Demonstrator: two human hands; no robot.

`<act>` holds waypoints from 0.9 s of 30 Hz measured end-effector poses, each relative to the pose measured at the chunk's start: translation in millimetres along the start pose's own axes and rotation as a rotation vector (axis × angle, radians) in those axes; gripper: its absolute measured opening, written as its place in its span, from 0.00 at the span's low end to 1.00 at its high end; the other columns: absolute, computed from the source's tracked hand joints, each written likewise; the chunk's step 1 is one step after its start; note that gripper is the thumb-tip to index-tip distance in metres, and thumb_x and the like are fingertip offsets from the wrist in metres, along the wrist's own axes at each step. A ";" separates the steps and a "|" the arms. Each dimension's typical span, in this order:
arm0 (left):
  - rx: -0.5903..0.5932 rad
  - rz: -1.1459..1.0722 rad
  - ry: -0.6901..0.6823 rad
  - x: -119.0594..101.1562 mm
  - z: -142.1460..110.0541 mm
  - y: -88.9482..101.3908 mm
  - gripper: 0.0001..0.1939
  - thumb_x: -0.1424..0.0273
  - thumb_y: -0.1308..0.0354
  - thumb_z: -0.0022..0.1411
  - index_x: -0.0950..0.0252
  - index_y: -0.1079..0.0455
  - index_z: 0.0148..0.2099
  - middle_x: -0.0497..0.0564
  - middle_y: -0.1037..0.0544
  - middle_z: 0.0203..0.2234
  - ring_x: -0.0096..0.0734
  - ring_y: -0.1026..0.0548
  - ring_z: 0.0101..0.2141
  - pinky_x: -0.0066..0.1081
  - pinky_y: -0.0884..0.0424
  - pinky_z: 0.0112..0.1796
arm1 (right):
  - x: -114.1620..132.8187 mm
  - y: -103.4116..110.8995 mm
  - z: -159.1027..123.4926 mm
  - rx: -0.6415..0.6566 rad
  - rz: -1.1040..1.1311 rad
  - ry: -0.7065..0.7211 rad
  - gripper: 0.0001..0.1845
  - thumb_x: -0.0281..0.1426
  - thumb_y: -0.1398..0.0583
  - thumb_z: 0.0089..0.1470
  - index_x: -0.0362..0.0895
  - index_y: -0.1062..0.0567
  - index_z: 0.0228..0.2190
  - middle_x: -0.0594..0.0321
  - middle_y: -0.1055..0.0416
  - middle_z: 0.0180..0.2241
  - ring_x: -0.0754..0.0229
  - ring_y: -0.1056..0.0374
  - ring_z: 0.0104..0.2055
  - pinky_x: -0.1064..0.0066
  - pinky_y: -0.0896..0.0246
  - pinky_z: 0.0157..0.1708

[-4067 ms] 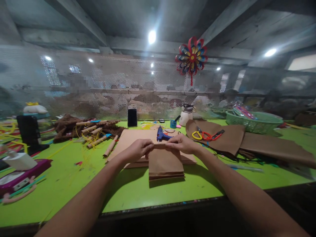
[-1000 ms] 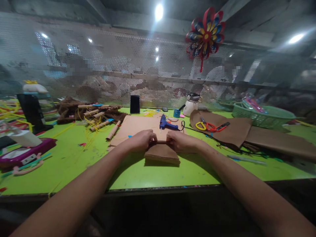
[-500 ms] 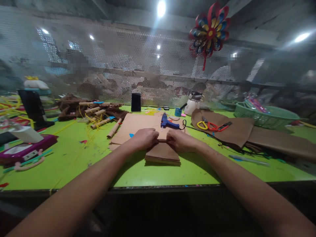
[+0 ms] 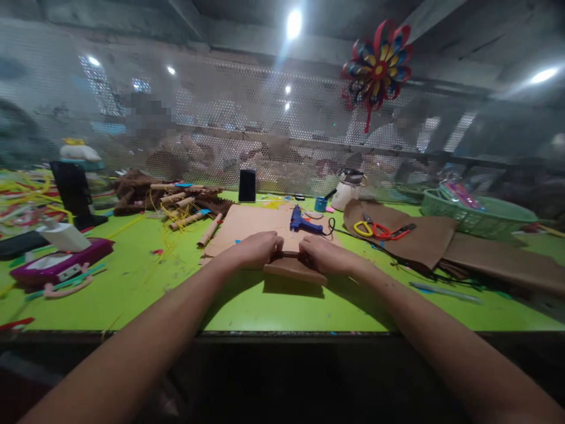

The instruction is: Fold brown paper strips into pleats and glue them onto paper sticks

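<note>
On my feed, past the purple strip (image 4: 62,263) and paper tubes (image 4: 188,221), my left hand (image 4: 261,249) and right hand (image 4: 324,255), slightly apart, seem clamped on the far edge of the folded paper (image 4: 295,270), nearer me than the glue gun (image 4: 304,225); then come scissors (image 4: 380,231) and basket (image 4: 489,217)

Head view, one item. Position: on the person's head, from which I look forward and down across the green table (image 4: 260,312). Nearest: left forearm (image 4: 136,353) and right forearm (image 4: 436,335), entering low. Middle range: left hand (image 4: 260,249), right hand (image 4: 325,254). Farthest: mesh screen (image 4: 220,132), ceiling (image 4: 247,15). Coverage: wide.
</note>
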State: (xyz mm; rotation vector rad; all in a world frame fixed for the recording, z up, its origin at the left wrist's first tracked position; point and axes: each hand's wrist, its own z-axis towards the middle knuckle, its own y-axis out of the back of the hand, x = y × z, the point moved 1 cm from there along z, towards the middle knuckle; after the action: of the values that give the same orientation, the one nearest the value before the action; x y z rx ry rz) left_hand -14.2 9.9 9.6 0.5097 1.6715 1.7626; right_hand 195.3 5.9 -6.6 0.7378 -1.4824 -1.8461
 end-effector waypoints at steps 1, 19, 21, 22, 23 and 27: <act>-0.003 0.001 -0.005 -0.1 -0.6 0.5 0.09 0.77 0.50 0.46 0.64 0.33 0.32 0.52 0.30 0.29 0.31 0.36 0.27 0.29 0.43 0.28 | 2.2 0.4 -0.7 -0.004 -0.042 0.008 0.03 0.25 0.46 0.50 0.40 0.33 0.30 0.57 0.35 0.32 0.60 0.43 0.34 0.72 0.51 0.32; -0.035 -0.279 0.049 -12.4 -3.3 29.3 0.25 0.56 0.61 0.62 0.69 0.30 0.30 0.50 0.28 0.24 0.26 0.38 0.24 0.25 0.43 0.27 | 28.3 21.2 3.6 -0.366 -0.229 0.056 0.09 0.22 0.51 0.55 0.40 0.31 0.29 0.55 0.38 0.30 0.56 0.46 0.36 0.66 0.46 0.36; 0.018 -0.415 0.036 -12.1 -6.4 33.3 0.24 0.55 0.59 0.61 0.69 0.30 0.31 0.50 0.28 0.26 0.27 0.37 0.26 0.25 0.42 0.28 | 32.2 21.7 3.4 -0.442 -0.214 0.092 0.11 0.23 0.52 0.56 0.40 0.31 0.30 0.54 0.38 0.31 0.55 0.46 0.37 0.64 0.45 0.38; 0.050 -0.494 0.030 -12.4 -8.3 34.3 0.24 0.55 0.57 0.60 0.69 0.30 0.31 0.49 0.28 0.27 0.27 0.37 0.27 0.25 0.41 0.29 | 33.5 21.7 3.2 -0.471 -0.205 0.104 0.11 0.23 0.53 0.57 0.41 0.31 0.30 0.54 0.38 0.31 0.55 0.46 0.37 0.63 0.45 0.39; 0.076 -0.571 0.024 -13.2 -10.1 34.6 0.23 0.54 0.56 0.59 0.68 0.30 0.32 0.49 0.27 0.29 0.27 0.36 0.29 0.25 0.41 0.30 | 34.1 21.4 3.0 -0.493 -0.199 0.111 0.12 0.23 0.53 0.57 0.41 0.31 0.31 0.54 0.38 0.31 0.55 0.46 0.37 0.62 0.45 0.39; 0.111 -0.775 0.030 -16.7 -12.6 29.6 0.20 0.55 0.53 0.58 0.67 0.30 0.34 0.50 0.27 0.31 0.28 0.36 0.30 0.26 0.40 0.32 | 31.4 18.3 3.0 -0.539 -0.194 0.110 0.12 0.24 0.52 0.57 0.40 0.30 0.31 0.54 0.38 0.32 0.55 0.45 0.38 0.63 0.44 0.39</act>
State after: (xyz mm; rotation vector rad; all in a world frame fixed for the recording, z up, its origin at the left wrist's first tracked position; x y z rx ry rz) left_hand -16.3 -10.0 39.7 -0.1276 1.6762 1.1134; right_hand 175.8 -19.4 11.0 0.7140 -0.8034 -2.1771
